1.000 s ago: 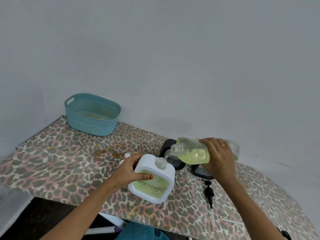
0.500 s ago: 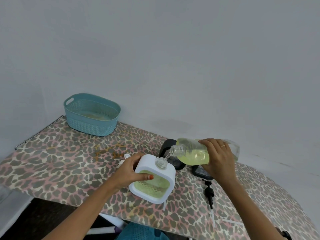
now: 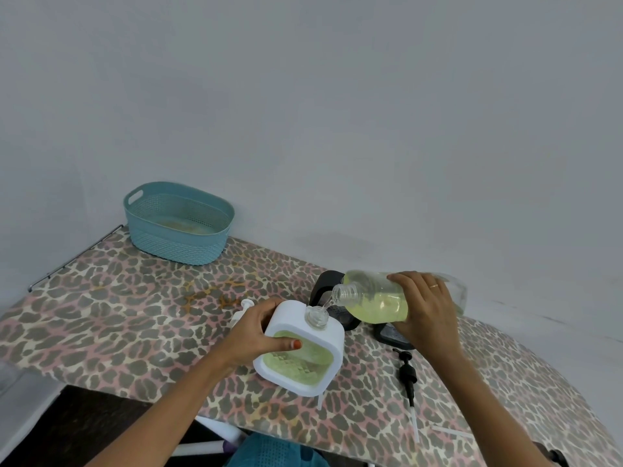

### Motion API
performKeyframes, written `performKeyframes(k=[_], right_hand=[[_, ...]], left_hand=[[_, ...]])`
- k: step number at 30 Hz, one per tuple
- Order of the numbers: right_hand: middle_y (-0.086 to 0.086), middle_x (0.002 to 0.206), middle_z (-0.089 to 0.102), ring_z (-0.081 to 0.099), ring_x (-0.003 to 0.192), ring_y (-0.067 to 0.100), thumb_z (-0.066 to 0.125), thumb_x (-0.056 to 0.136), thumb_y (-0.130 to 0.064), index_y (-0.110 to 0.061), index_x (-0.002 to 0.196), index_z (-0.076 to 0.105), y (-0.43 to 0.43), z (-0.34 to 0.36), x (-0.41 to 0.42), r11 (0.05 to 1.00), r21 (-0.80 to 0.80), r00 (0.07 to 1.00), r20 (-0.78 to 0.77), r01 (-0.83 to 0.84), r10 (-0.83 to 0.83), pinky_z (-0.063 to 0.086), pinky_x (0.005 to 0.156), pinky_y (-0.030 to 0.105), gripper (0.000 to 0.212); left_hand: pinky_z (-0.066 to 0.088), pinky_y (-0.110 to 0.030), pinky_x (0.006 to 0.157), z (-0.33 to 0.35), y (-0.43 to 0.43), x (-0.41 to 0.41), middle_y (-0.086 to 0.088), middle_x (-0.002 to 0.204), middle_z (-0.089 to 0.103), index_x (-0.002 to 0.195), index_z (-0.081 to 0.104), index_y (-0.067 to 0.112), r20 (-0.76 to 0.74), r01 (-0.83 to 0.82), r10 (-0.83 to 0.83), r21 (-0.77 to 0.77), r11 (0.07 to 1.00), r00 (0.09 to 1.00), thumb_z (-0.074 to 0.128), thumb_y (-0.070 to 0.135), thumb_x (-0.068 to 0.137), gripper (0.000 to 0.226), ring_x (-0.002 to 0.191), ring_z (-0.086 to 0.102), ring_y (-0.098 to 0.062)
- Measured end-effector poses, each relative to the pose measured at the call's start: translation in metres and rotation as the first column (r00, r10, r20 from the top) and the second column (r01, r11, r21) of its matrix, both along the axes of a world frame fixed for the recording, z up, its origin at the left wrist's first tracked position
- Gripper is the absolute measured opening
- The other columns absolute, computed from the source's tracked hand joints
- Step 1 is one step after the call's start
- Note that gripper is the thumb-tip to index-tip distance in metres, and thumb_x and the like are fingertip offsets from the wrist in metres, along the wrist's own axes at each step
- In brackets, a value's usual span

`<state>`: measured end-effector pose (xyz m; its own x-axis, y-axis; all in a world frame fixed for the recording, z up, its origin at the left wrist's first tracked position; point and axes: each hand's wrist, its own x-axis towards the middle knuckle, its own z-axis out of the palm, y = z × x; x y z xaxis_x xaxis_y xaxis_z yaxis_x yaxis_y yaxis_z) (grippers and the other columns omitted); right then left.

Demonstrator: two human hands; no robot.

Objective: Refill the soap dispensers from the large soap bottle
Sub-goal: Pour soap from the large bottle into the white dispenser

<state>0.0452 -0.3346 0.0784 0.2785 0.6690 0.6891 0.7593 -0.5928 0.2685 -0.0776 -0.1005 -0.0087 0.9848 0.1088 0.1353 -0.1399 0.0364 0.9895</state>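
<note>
Pouring step: right hand [image 3: 425, 311] fingers wrap the tilted soap bottle [image 3: 374, 299], left hand [image 3: 259, 332] fingers grip the white dispenser [image 3: 300, 348] at lower centre; next, judging fullness and levelling the bottle.

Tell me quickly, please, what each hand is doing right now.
Left hand: grips the white soap dispenser.
Right hand: holds the tilted large soap bottle.

Teal woven-pattern basket [image 3: 175, 244] well beyond the left grip [image 3: 256, 330] and to its left, standing on the leopard-print tabletop [image 3: 101, 315] (yellowish residue on its floor). Plain grey wall [image 3: 337, 112] behind. Teal fabric [image 3: 269, 449] below that grip, under the tabletop's near edge.
</note>
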Motion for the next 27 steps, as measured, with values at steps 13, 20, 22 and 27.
performKeyframes(k=[13, 20, 22, 27], right_hand=[[0.008, 0.086, 0.069, 0.045, 0.085, 0.017, 0.090, 0.044, -0.029, -0.013, 0.099, 0.048, -0.003, -0.012, -0.005, 0.999, -0.036, 0.999, -0.051, -0.006, 0.004, 0.034, 0.072, 0.029, 0.072], [0.008, 0.088, 0.068, 0.045, 0.086, 0.015, 0.073, 0.062, -0.047, -0.014, 0.102, 0.047, -0.003, -0.018, -0.009, 1.000, 0.019, 0.997, -0.078, 0.017, -0.015, 0.033, 0.073, 0.026, 0.059], [0.008, 0.088, 0.066, 0.045, 0.084, 0.014, 0.065, 0.063, -0.051, -0.014, 0.103, 0.047, 0.000, -0.019, -0.012, 0.997, 0.063, 0.988, -0.149, 0.036, -0.026, 0.032, 0.071, 0.024, 0.058], [0.007, 0.091, 0.061, 0.049, 0.083, 0.013, 0.060, 0.063, -0.058, -0.016, 0.105, 0.045, 0.006, -0.038, -0.026, 0.946, 0.298, 0.899, -0.438, 0.124, 0.020, 0.043, 0.066, 0.030, 0.062]], left_hand=[[0.053, -0.018, 0.067, 0.004, -0.005, 0.000, 0.001, 0.091, 0.066, 0.101, 0.057, 0.017, 0.007, 0.012, -0.012, 0.006, 1.000, 1.000, 0.083, 0.060, 0.032, 0.086, 0.080, 0.066, -0.004], [0.054, -0.018, 0.067, 0.005, -0.004, 0.001, 0.001, 0.093, 0.067, 0.102, 0.057, 0.019, 0.005, 0.018, -0.019, 0.011, 1.000, 1.000, 0.083, 0.060, 0.032, 0.086, 0.081, 0.067, -0.004], [0.053, -0.018, 0.066, 0.004, -0.001, 0.001, 0.002, 0.093, 0.067, 0.102, 0.057, 0.020, 0.001, 0.007, -0.007, 0.008, 1.000, 1.000, 0.083, 0.060, 0.031, 0.086, 0.080, 0.067, -0.004], [0.055, -0.022, 0.067, 0.000, 0.010, 0.005, 0.003, 0.088, 0.071, 0.102, 0.058, 0.023, -0.011, -0.046, 0.046, -0.014, 0.999, 0.999, 0.085, 0.057, 0.033, 0.081, 0.083, 0.068, -0.010]])
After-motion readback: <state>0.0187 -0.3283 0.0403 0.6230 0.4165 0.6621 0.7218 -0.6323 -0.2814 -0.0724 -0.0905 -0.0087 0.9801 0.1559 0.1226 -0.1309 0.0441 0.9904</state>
